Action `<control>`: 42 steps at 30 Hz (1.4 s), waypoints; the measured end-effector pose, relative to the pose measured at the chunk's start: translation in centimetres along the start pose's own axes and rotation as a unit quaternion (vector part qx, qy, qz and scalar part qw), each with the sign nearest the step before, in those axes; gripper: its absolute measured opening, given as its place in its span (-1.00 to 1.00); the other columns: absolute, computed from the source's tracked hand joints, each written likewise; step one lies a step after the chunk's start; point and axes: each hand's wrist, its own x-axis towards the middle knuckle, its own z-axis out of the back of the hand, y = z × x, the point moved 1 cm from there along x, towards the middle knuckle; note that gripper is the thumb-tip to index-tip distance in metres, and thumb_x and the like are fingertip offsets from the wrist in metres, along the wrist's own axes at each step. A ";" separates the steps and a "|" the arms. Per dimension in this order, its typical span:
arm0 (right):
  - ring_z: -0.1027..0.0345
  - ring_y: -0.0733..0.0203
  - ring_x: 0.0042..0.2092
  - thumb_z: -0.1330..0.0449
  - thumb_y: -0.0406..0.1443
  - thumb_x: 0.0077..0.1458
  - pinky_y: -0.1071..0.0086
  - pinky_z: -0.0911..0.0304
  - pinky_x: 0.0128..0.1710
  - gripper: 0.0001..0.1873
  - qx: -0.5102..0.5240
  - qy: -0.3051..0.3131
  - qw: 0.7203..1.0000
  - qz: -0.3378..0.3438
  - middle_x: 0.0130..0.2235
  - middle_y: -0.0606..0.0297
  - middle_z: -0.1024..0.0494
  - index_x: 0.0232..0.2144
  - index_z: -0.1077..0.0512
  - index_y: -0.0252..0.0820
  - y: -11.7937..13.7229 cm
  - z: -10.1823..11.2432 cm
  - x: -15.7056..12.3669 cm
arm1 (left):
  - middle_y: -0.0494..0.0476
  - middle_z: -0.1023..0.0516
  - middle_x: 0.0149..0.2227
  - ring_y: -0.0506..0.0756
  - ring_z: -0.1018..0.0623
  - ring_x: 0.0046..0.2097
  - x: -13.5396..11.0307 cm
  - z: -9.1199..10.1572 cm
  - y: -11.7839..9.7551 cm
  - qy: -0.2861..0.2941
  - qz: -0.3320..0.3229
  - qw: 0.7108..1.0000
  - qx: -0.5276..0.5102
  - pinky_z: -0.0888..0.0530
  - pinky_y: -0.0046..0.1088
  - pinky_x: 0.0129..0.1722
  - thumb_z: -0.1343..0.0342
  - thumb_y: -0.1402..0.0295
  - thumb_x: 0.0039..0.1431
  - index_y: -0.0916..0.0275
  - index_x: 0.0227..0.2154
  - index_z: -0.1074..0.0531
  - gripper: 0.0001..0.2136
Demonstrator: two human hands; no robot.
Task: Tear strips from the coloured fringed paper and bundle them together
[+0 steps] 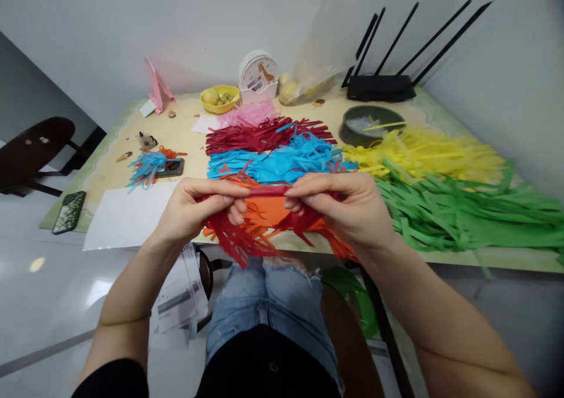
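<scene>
The worktop (187, 116) spreads across the view, its nearer right side covered by a heap of green fringed paper (462, 216). Just behind that heap lies yellow fringed paper (423, 151); to its left are blue fringed paper (275, 163), then dark red fringed paper (264, 134) farther back. Orange fringed paper (267, 211) lies at the front edge, partly hidden by the hands. A black router (381, 87) stands at the back right, and a white sheet (132, 216) lies at the front left. The left hand (198, 207) and right hand (341, 204) face each other before the orange paper, each grip closed, thumb against fingers, on the red fringed paper (268, 191). Its narrow rolled middle runs level between them, and loose strips hang below. Smaller still are a round dark dish (368, 138), a yellow bowl (222, 110), a blue-and-orange tassel (150, 164) and a phone (69, 213).
</scene>
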 end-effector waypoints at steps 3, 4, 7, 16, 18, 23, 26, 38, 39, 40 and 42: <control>-0.57 0.28 -0.41 -0.30 -0.36 0.13 0.48 -0.50 -0.43 -0.85 0.011 -0.010 1.000 -0.001 -0.42 0.29 -0.67 -0.35 -0.69 -0.08 0.1 -0.4 0.1 | 0.14 -0.66 -0.45 0.00 -0.60 -0.50 0.2 0.0 0.5 -0.008 -0.034 0.999 -0.011 -0.59 -0.52 -0.44 -0.32 0.45 0.08 0.22 -0.40 -0.70 -0.93; -0.57 0.29 -0.41 -0.30 -0.38 0.13 0.49 -0.50 -0.43 -0.84 0.019 -0.015 1.000 -0.004 -0.42 0.30 -0.68 -0.35 -0.70 -0.08 0.1 -0.6 0.2 | 0.13 -0.66 -0.45 0.00 -0.60 -0.50 0.2 0.0 0.7 -0.009 -0.051 0.999 -0.015 -0.59 -0.53 -0.43 -0.30 0.46 0.08 0.22 -0.40 -0.70 -0.92; -0.58 0.29 -0.39 -0.29 -0.43 0.10 0.51 -0.51 -0.42 -0.80 0.044 -0.021 0.999 -0.020 -0.41 0.30 -0.68 -0.33 -0.70 -0.07 -0.2 -0.8 0.1 | 0.12 -0.66 -0.44 -0.02 -0.60 -0.49 0.1 0.0 1.5 -0.003 -0.092 0.996 -0.021 -0.58 -0.55 -0.41 -0.27 0.47 0.13 0.20 -0.37 -0.71 -0.89; -0.57 0.31 -0.44 -0.19 -0.45 0.14 0.50 -0.49 -0.40 -0.68 -0.027 -0.003 0.999 -0.039 -0.43 0.39 -0.68 -0.23 -0.68 -0.01 -0.5 0.2 -0.2 | 0.12 -0.66 -0.44 -0.01 -0.59 -0.47 -0.3 -0.3 1.1 -0.028 -0.087 0.980 0.177 -0.53 -0.55 -0.42 -0.21 0.35 0.25 0.31 -0.11 -0.64 -0.78; -0.57 0.29 -0.43 -0.18 -0.42 0.16 0.46 -0.48 -0.39 -0.70 -0.089 0.014 0.995 -0.035 -0.41 0.36 -0.69 -0.17 -0.66 -0.04 0.0 0.4 0.0 | 0.09 -0.62 -0.48 -0.03 -0.55 -0.49 -0.1 -0.4 0.6 -0.029 -0.099 0.960 0.259 -0.48 -0.58 -0.45 -0.21 0.34 0.24 0.33 -0.23 -0.63 -0.83; -0.59 0.11 -0.15 -0.34 -0.27 0.08 0.30 -0.46 -0.13 -0.72 -0.302 0.053 0.952 0.019 -0.11 0.22 -0.69 -0.11 -0.61 -0.12 1.4 0.6 1.4 | 0.04 -0.57 -0.51 -0.05 -0.48 -0.52 0.5 -0.7 -0.3 -0.015 -0.114 0.921 0.373 -0.37 -0.57 -0.49 -0.16 0.29 0.29 0.32 -0.36 -0.57 -0.80; -0.55 0.20 -0.28 -0.29 -0.29 0.15 0.38 -0.40 -0.26 -0.90 -0.330 0.096 0.939 0.009 -0.29 0.28 -0.69 -0.28 -0.60 -0.14 1.9 0.4 2.1 | 0.04 -0.59 -0.47 -0.05 -0.49 -0.48 0.6 -0.7 -0.6 0.004 -0.130 0.903 0.409 -0.36 -0.58 -0.45 -0.15 0.31 0.30 0.30 -0.36 -0.56 -0.81; -0.40 0.32 -0.50 -0.20 -0.31 0.23 0.44 -0.17 -0.45 -0.83 -0.365 0.139 0.920 -0.012 -0.49 0.39 -0.61 -0.40 -0.55 -0.13 3.2 -0.1 2.6 | 0.03 -0.64 -0.38 -0.03 -0.51 -0.41 1.0 -0.9 -2.5 0.074 -0.064 0.883 0.459 -0.35 -0.56 -0.40 -0.12 0.24 0.32 0.26 -0.31 -0.59 -0.78; -0.40 0.32 -0.50 -0.19 -0.31 0.24 0.44 -0.17 -0.45 -0.82 -0.366 0.145 0.919 -0.009 -0.49 0.39 -0.62 -0.40 -0.56 -0.13 3.2 -0.1 2.5 | 0.03 -0.65 -0.36 -0.03 -0.52 -0.39 1.1 -1.0 -2.7 0.084 -0.060 0.889 0.447 -0.36 -0.57 -0.38 -0.14 0.26 0.30 0.25 -0.29 -0.59 -0.81; -0.40 0.32 -0.50 -0.18 -0.31 0.24 0.44 -0.17 -0.44 -0.81 -0.366 0.150 0.919 -0.006 -0.49 0.38 -0.62 -0.40 -0.56 -0.14 3.3 -0.1 2.5 | 0.02 -0.65 -0.35 -0.03 -0.53 -0.38 1.3 -1.1 -2.8 0.091 -0.057 0.892 0.439 -0.37 -0.57 -0.36 -0.15 0.29 0.29 0.25 -0.30 -0.59 -0.83; -0.40 0.34 -0.50 -0.17 -0.31 0.26 0.45 -0.16 -0.44 -0.79 -0.370 0.155 0.916 0.002 -0.49 0.38 -0.62 -0.40 -0.56 -0.15 3.3 -0.1 2.4 | 0.01 -0.62 -0.39 -0.04 -0.52 -0.38 1.4 -1.4 -3.0 0.098 -0.059 0.888 0.445 -0.38 -0.57 -0.34 -0.12 0.36 0.29 0.26 -0.36 -0.57 -0.83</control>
